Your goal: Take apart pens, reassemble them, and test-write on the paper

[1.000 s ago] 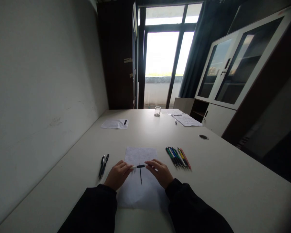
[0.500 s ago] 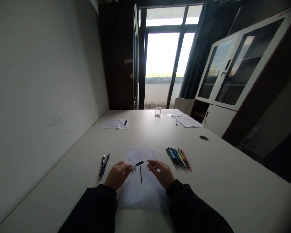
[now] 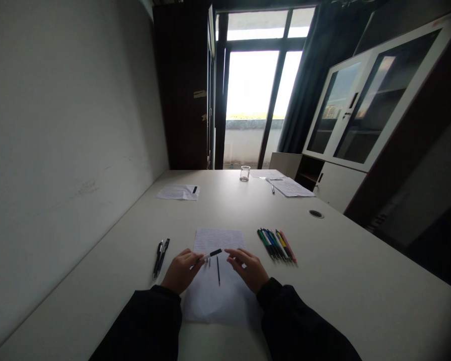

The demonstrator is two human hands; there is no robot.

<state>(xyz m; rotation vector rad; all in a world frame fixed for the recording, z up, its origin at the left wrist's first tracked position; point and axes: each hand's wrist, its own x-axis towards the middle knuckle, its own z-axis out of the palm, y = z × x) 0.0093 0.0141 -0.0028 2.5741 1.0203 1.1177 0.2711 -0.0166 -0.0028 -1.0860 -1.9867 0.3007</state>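
My left hand (image 3: 183,271) pinches a white pen barrel with a black grip (image 3: 215,253), tilted up to the right above the paper. My right hand (image 3: 249,268) is just right of the barrel's black end. Its index finger reaches to that end, the thumb is a little apart below, and I see nothing between them; whether the fingertip touches the barrel is unclear. Beneath lies a sheet of lined paper (image 3: 220,306). A thin dark pen refill (image 3: 218,271) rests on it, with a small part (image 3: 209,262), too small to name, beside the left fingertips.
Two dark pens (image 3: 161,258) lie left of my left hand. A row of several coloured pens (image 3: 277,245) is on the right. Farther back on the white table (image 3: 361,291) are a glass (image 3: 244,173), papers (image 3: 291,187), another sheet (image 3: 178,192) and a round cable hole (image 3: 316,213).
My right index finger has moved slightly left, closer to the barrel's black end. The left hand and the barrel have barely moved.
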